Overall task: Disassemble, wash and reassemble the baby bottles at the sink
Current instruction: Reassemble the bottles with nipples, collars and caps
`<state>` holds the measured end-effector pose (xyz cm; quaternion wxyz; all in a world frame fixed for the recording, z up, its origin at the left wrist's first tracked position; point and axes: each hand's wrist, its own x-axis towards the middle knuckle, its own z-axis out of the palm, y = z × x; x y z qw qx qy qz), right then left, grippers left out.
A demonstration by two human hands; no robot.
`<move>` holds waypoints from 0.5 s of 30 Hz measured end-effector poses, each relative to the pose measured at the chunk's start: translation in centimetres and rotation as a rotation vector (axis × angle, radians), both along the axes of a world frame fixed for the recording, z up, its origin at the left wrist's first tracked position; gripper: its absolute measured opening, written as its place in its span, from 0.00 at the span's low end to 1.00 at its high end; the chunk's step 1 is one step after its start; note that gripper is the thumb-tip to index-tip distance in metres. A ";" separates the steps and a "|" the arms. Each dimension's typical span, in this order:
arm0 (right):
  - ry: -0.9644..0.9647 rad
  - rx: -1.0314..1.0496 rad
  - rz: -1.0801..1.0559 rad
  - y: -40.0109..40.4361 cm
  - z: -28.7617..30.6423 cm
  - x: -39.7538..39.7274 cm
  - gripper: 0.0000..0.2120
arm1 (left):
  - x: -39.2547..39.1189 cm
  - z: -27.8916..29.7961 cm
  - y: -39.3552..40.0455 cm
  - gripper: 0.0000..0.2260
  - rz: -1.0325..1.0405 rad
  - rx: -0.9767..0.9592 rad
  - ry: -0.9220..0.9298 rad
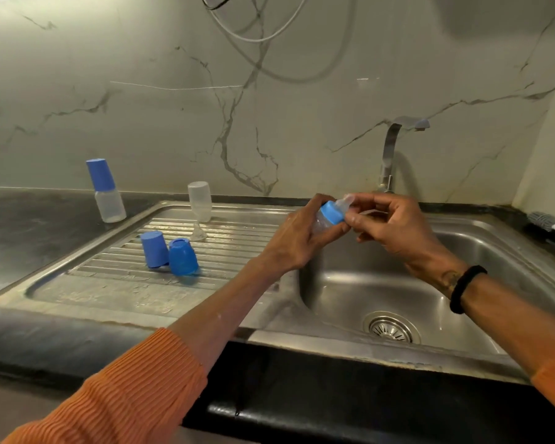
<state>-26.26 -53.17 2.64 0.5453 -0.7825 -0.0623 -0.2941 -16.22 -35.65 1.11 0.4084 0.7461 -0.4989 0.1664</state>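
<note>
— Marble-veined wall panels back a dark countertop [29, 225], and set into it I see a steel sink [398, 283] with a ribbed drainboard [125, 283] on its left. What do you have over the basin?

— Both hands. My left hand [297, 238] is wrapped round the clear body of a baby bottle [319, 222], tilted, neck pointing up and right. Its blue collar ring [332, 213] sits on the neck with a clear teat [345, 201] poking out. My right hand [394, 225] has its fingers curled, thumb and fingertips pinching at the teat just beyond the ring.

— And the other pieces?

— On the drainboard, two blue caps: one [154, 249] standing mouth down, the other [182, 256] touching it on the right, also mouth down. Behind them a loose clear teat [199, 231] stands on its flange, just in front of an upturned clear bottle body [200, 206]. Further left, on the counter at the drainboard's edge, a second bottle with blue cap [104, 190] stands upright.

— Anything else?

— A chrome tap [393, 149] behind the hands, a bottle brush [545, 223] lying on the counter at far right, the drain strainer [391, 326] in the basin. A black band [466, 288] circles my right wrist; orange sleeves [125, 389] are pushed up both forearms.
</note>
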 end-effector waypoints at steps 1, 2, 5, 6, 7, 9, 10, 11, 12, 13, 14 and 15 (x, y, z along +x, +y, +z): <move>-0.006 -0.051 -0.011 0.5 0.2 0.0 0.14 | -0.2 0.2 0.5 0.17 0.013 0.011 -0.017; -0.015 -0.085 -0.014 1.1 0.5 0.1 0.14 | -0.5 0.4 1.1 0.18 0.034 0.022 -0.028; -0.018 -0.108 -0.003 3.1 1.5 0.4 0.15 | -1.3 1.1 3.8 0.20 0.145 0.018 -0.018; -0.007 -0.088 0.014 4.0 1.9 0.6 0.15 | -1.6 1.3 5.0 0.20 0.191 0.000 -0.003; 0.009 -0.061 0.039 5.0 2.2 0.9 0.15 | -1.9 1.5 6.3 0.20 0.237 -0.023 0.019; 0.071 0.000 0.095 7.6 2.6 1.7 0.13 | -2.5 1.7 8.9 0.18 0.329 -0.100 0.079; 0.107 0.043 0.120 9.0 2.5 2.2 0.15 | -2.7 1.8 10.2 0.18 0.374 -0.156 0.115; 0.139 0.093 0.133 10.4 2.4 2.8 0.18 | -2.9 1.8 11.5 0.18 0.410 -0.219 0.157; 0.166 0.125 0.136 11.7 2.1 3.4 0.19 | -3.1 1.8 12.9 0.18 0.435 -0.280 0.200; 0.185 0.124 0.135 13.0 1.8 3.9 0.19 | -3.3 1.8 14.3 0.19 0.453 -0.332 0.237; 0.198 0.084 0.133 14.2 1.3 4.5 0.17 | -3.4 1.7 15.7 0.20 0.465 -0.378 0.270; 0.207 0.013 0.131 15.4 0.9 5.0 0.14 | -3.4 1.6 17.1 0.20 0.468 -0.419 0.308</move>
